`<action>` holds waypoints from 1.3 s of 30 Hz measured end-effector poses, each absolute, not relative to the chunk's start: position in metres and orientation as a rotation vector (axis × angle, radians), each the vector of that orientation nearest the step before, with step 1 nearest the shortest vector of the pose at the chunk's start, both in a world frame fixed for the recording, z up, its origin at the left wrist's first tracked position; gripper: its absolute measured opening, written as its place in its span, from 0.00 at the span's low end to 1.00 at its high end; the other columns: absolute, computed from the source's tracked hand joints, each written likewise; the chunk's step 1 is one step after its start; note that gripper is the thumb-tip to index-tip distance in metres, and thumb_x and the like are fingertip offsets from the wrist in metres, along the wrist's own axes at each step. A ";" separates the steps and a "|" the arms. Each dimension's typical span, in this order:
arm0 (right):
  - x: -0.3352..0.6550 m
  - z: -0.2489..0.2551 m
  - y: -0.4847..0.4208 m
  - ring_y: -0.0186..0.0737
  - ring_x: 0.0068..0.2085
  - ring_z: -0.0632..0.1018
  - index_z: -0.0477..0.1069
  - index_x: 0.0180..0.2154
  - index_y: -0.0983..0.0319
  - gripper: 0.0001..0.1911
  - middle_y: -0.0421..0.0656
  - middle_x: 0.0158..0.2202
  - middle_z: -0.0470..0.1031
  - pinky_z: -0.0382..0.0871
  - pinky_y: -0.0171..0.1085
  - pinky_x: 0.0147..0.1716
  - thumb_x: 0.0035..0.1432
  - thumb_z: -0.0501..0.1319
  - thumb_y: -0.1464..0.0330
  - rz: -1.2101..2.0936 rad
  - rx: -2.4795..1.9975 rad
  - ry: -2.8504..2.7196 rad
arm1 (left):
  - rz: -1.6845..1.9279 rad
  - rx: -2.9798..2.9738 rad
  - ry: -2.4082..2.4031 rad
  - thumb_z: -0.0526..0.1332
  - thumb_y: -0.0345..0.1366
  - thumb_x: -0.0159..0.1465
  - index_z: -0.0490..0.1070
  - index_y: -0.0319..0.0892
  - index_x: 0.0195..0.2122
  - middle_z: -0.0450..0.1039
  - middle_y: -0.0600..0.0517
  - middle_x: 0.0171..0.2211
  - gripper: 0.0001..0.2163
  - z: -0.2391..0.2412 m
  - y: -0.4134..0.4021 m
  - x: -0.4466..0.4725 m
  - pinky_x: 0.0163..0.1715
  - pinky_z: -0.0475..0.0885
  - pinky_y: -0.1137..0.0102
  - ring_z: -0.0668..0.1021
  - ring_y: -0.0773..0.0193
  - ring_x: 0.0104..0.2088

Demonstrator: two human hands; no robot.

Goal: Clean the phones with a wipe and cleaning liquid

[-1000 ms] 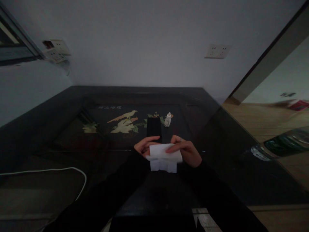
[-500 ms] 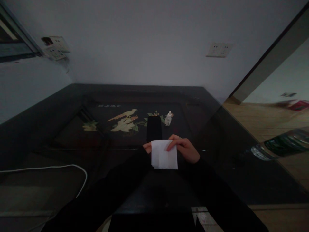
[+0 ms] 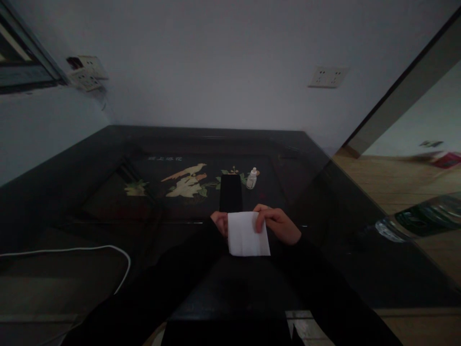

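Observation:
A folded white paper sheet (image 3: 247, 238) is held between my two hands, above the near part of the dark table. My left hand (image 3: 219, 223) grips its left edge, with most of the fingers hidden behind the paper. My right hand (image 3: 281, 225) pinches its upper right side, fingers bent over the front. Just beyond the paper lies a black smartphone (image 3: 230, 192), its near end close behind my hands. Right of the phone stands a small white dropper bottle (image 3: 251, 179).
The dark glossy table (image 3: 108, 144) carries a bird-and-flower picture (image 3: 185, 185). A white cable (image 3: 90, 248) curves across its left side. A clear bottle with a green label (image 3: 421, 216) is at the right. Wall sockets (image 3: 327, 77) are behind the table.
The paper has shifted slightly right and toward me, and its stacked lower edges now look evened. My left fingers have curled more around its left edge; my right fingers have moved slightly right.

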State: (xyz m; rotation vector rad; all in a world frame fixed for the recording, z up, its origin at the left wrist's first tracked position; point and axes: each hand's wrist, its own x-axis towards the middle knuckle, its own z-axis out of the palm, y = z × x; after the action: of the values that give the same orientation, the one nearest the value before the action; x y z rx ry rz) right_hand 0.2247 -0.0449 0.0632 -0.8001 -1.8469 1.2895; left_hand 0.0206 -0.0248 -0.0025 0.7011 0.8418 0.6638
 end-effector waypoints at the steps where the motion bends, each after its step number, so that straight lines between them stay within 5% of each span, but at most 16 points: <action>1: 0.224 0.063 -0.045 0.34 0.33 0.69 0.70 0.20 0.63 0.16 0.41 0.30 0.64 0.58 0.36 0.34 0.55 0.50 0.77 1.265 -0.804 -1.861 | 0.661 0.688 0.848 0.53 0.47 0.60 0.72 0.30 0.36 0.74 0.45 0.27 0.20 0.000 -0.027 0.021 0.33 0.70 0.64 0.76 0.58 0.32; 8: 0.217 0.064 -0.051 0.34 0.33 0.69 0.73 0.23 0.62 0.16 0.41 0.30 0.64 0.60 0.36 0.35 0.54 0.50 0.78 1.135 -0.827 -1.953 | 0.872 0.717 0.999 0.69 0.43 0.43 0.75 0.35 0.33 0.77 0.47 0.26 0.19 0.020 -0.050 0.027 0.33 0.69 0.68 0.77 0.60 0.27; 13: 0.216 0.064 -0.052 0.35 0.34 0.68 0.75 0.26 0.59 0.16 0.41 0.31 0.64 0.61 0.37 0.35 0.56 0.51 0.75 1.105 -0.841 -1.965 | 0.853 0.764 1.004 0.69 0.47 0.41 0.76 0.34 0.32 0.77 0.45 0.25 0.22 0.025 -0.052 0.027 0.30 0.70 0.68 0.78 0.60 0.25; 18: 0.214 0.057 -0.051 0.36 0.34 0.70 0.66 0.47 0.57 0.15 0.41 0.34 0.69 0.64 0.37 0.34 0.59 0.52 0.62 1.293 -1.037 -1.532 | 1.001 0.758 1.001 0.67 0.48 0.45 0.74 0.31 0.37 0.78 0.41 0.30 0.25 0.029 -0.053 0.029 0.33 0.71 0.66 0.79 0.56 0.30; 25: 0.196 0.047 -0.058 0.33 0.26 0.69 0.64 0.27 0.62 0.18 0.38 0.24 0.68 0.62 0.32 0.25 0.47 0.61 0.53 1.346 -1.168 -1.404 | 1.116 0.736 0.986 0.66 0.48 0.47 0.73 0.32 0.38 0.78 0.44 0.29 0.24 0.037 -0.060 0.034 0.31 0.72 0.68 0.78 0.58 0.28; 32: 0.199 0.040 -0.057 0.26 0.15 0.58 0.60 0.24 0.61 0.18 0.30 0.14 0.59 0.49 0.28 0.15 0.44 0.65 0.56 1.416 -1.141 -1.159 | 1.086 0.726 1.001 0.66 0.50 0.47 0.71 0.32 0.39 0.77 0.43 0.30 0.26 0.040 -0.060 0.035 0.29 0.72 0.69 0.78 0.58 0.30; 39: 0.208 0.044 -0.053 0.33 0.29 0.72 0.67 0.32 0.61 0.14 0.38 0.29 0.71 0.64 0.32 0.26 0.44 0.66 0.63 1.482 -1.029 -1.276 | 0.889 0.888 0.939 0.71 0.40 0.42 0.65 0.32 0.47 0.76 0.39 0.36 0.32 0.036 -0.064 0.033 0.23 0.74 0.64 0.78 0.52 0.30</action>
State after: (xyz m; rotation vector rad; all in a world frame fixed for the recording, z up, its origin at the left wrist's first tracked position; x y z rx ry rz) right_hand 0.2080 -0.0527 0.0437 -1.0293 -1.2756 1.4815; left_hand 0.0327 -0.0639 0.0356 0.8884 0.9388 0.8891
